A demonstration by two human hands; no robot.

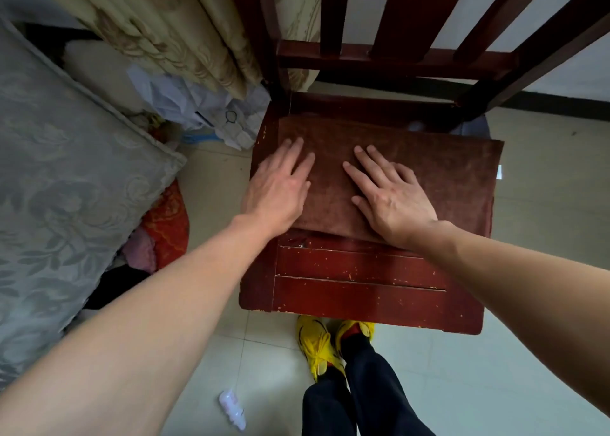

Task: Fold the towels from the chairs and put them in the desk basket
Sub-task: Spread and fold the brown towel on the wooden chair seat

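Brown towel (429, 178) lies mid-frame on the chair (356, 287), left hand (277, 191) and right hand (392, 201) flat, grasping nothing; its overhanging right edge could slide off.

My left grip (277, 191) and right grip (392, 198) lie flat, covering parts of the brown rectangular terry towel (429, 178), so I cannot see the cloth beneath them. I cannot count its layers. The dark red wooden chair (359, 290) loses its backrest top at the upper edge. The small white object (232, 409) on the floor is too blurred to name.
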